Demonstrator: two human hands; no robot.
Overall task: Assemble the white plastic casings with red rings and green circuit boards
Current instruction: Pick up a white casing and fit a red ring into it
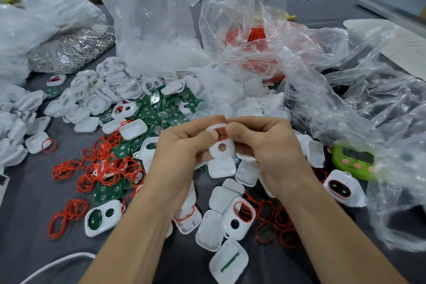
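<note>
Hands meet at centre frame over a dark grey table (pixel 27 226). Left hand (pixel 182 145) and right hand (pixel 265 143) are both closed on one white casing (pixel 220 149), held above the table surface with its small round hole facing the camera. Both thumbs press at the casing's upper opening, where a red ring (pixel 221 127) shows along the edge; whether the ring is fully seated cannot be told.

Loose red rings (pixel 101 164) lie heaped at left of centre, touching and partly covering green circuit boards (pixel 161 111), which spread from centre up toward the middle of the frame. Empty white casing shells (pixel 110 85) are piled at upper left of centre and along the left edge. Below the hands, near lower centre, lies a casing with ring fitted (pixel 239 217); another with a ring (pixel 340 188) sits at right, just below a green timer (pixel 355 161).

Clear plastic bags (pixel 156 18) stand across the top of the frame, one at upper centre-right holding red material. A heap of small metal parts (pixel 71 51) lies at upper left.
</note>
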